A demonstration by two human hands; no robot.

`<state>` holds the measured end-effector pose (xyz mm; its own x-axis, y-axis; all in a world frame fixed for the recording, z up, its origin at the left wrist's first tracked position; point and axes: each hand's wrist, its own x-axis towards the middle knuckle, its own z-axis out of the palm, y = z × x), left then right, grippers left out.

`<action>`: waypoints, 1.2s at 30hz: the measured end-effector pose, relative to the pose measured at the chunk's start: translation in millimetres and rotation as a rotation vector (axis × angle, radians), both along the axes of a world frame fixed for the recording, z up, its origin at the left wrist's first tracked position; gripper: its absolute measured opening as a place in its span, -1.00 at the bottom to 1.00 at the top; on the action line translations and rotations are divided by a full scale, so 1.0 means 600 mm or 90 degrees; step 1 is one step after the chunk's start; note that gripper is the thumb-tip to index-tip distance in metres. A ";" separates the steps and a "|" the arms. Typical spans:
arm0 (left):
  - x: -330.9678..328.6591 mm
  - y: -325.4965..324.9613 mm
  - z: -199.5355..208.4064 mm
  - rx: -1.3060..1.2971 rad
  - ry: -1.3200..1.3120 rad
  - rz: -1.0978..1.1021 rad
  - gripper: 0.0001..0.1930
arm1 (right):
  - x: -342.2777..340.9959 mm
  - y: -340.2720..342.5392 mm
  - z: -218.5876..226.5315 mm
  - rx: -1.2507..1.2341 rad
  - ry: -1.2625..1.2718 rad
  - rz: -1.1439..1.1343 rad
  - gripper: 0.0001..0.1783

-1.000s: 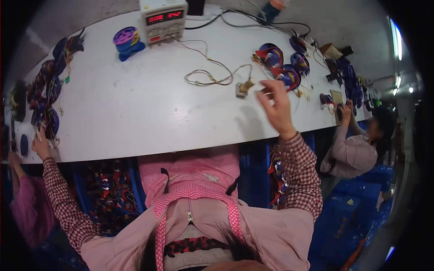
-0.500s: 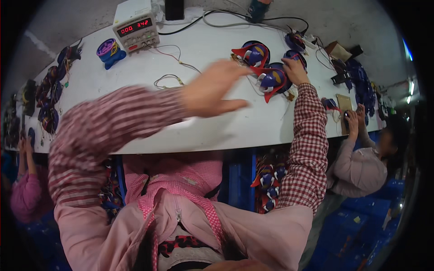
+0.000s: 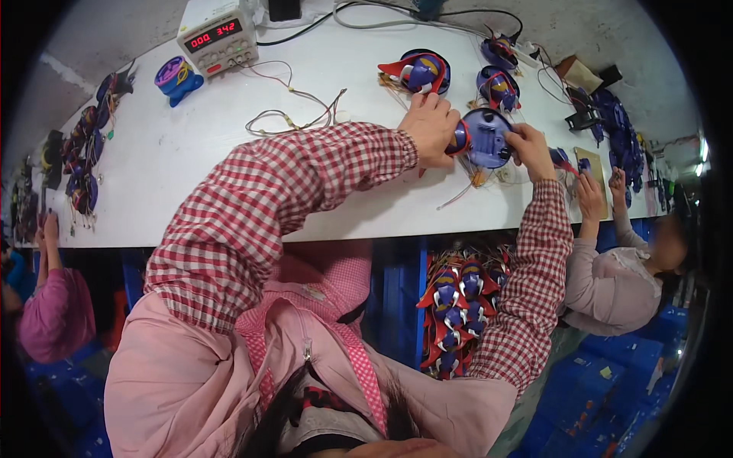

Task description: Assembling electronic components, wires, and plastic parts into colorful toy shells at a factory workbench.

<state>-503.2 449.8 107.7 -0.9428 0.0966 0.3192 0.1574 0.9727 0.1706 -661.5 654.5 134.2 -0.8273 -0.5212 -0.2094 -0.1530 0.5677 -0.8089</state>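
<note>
Left hand (image 3: 431, 128) has been brought from mid-air and closed around a purple figure (image 3: 460, 137); the purple shell (image 3: 489, 136), now shown inside-up over the white table (image 3: 382, 217), is rim-gripped by right hand (image 3: 532, 150), so work is two-handed; red digits lit on power supply (image 3: 217, 38), no brand legible

– First entry?
– Jacket (image 3: 175, 374), one, pale pink; front zip (image 3: 307, 349) with metal-coloured pull.
– Next?
– Oversleeves (image 3: 237, 217), two, red-and-white check; left cuff (image 3: 406, 149) gathered.
– Also worn?
– Apron (image 3: 340, 263), one, brighter pink, finely patterned; straps (image 3: 369, 372) pink, pale-dotted.
– Beneath the jacket?
– Top (image 3: 324, 419), one, greyish, red-and-black patterned area at the front.
</note>
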 end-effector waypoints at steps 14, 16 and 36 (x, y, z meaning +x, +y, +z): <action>0.329 -0.092 0.209 -0.010 0.189 -0.178 -0.33 | 0.211 0.077 0.101 -0.406 -0.059 -0.162 -0.75; 0.377 -0.124 0.213 -0.046 0.184 -0.158 -0.33 | 0.229 0.069 0.110 -0.392 -0.055 -0.131 -0.82; 0.594 -0.175 0.229 0.077 0.092 -0.122 -0.24 | 0.265 0.035 0.105 -0.431 -0.065 -0.076 -0.73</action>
<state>-146.8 344.8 245.0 -0.8546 0.2220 0.4695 0.3683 0.8964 0.2467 -502.7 675.4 197.4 -0.8804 -0.4716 0.0494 -0.0245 -0.0587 -0.9980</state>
